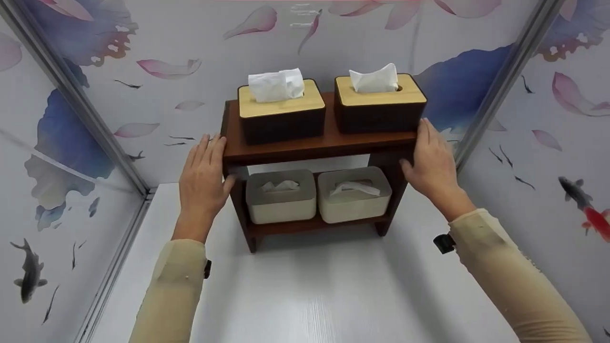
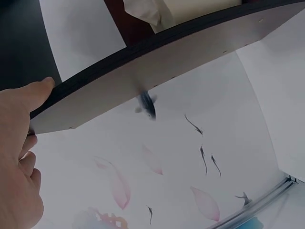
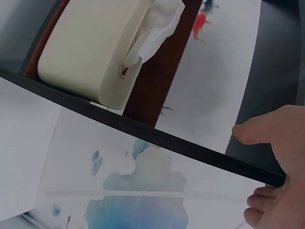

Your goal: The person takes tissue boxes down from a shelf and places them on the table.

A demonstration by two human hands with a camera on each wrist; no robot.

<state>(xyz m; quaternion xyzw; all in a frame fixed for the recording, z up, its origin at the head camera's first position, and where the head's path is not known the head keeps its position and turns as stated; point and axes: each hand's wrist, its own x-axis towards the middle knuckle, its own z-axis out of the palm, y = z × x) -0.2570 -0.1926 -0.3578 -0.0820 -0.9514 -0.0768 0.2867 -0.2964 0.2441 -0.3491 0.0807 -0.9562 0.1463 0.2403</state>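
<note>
A dark reddish-brown two-tier wooden shelf stands upright on the white surface, between both hands. My left hand grips its left side panel near the top; in the left wrist view the thumb lies on one side of the panel edge and the fingers on the other. On the right side panel, my right hand holds the upper corner the same way. Two black tissue boxes with wooden lids, a left one and a right one, sit on top. Below are two cream tissue boxes, left and right.
A white wall panel with painted petals and fish rises behind the shelf. Similar side panels stand at left and right, joined by metal corner posts. White floor surface stretches in front of the shelf.
</note>
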